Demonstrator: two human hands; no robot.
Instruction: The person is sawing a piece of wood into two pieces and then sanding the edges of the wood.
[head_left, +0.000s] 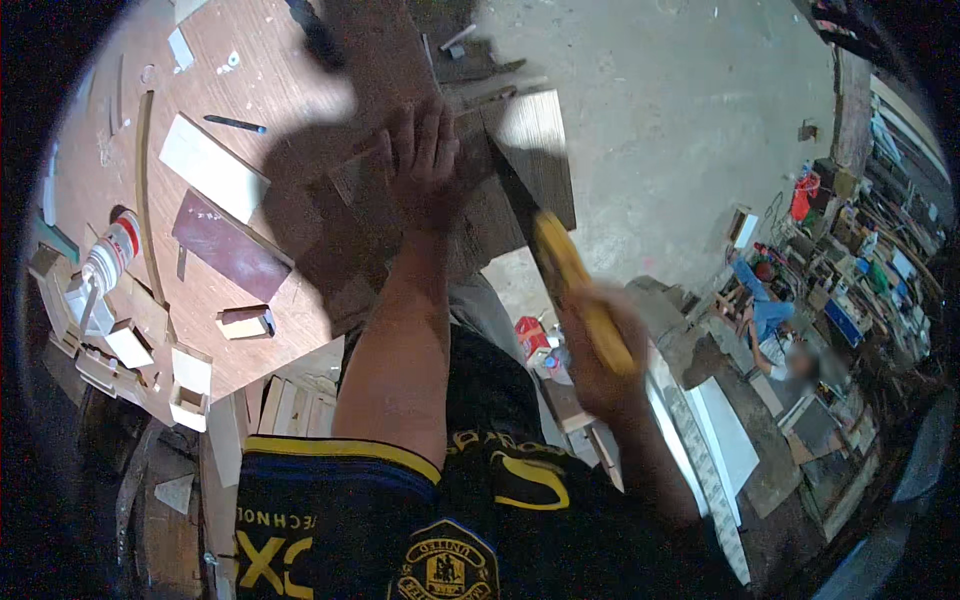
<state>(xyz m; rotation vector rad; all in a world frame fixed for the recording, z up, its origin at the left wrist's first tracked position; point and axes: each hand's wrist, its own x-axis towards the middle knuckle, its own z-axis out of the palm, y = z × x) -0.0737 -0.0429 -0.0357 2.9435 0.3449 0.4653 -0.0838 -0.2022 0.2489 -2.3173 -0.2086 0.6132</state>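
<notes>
My left hand (425, 170) presses down on a brown wood-grained board (545, 180), its fingers stretched out and apart. The board reaches past the right edge of the workbench (290, 50). In my right hand (605, 360) is a handsaw (562, 252) with a yellow handle, the fingers wrapped round it. Its dark blade slants up and left, with its far end at the board, right of my left hand. The right hand is slightly blurred, and shadow hides much of the board's left part.
On the bench lie a pen (235, 124), a white panel (212, 168), a maroon panel (228, 245), a small block (246, 322) and a long wooden strip (144, 190). A white-and-red bottle (113, 245) stands at the left. Far right, a person (775, 335) sits near piled clutter (865, 250).
</notes>
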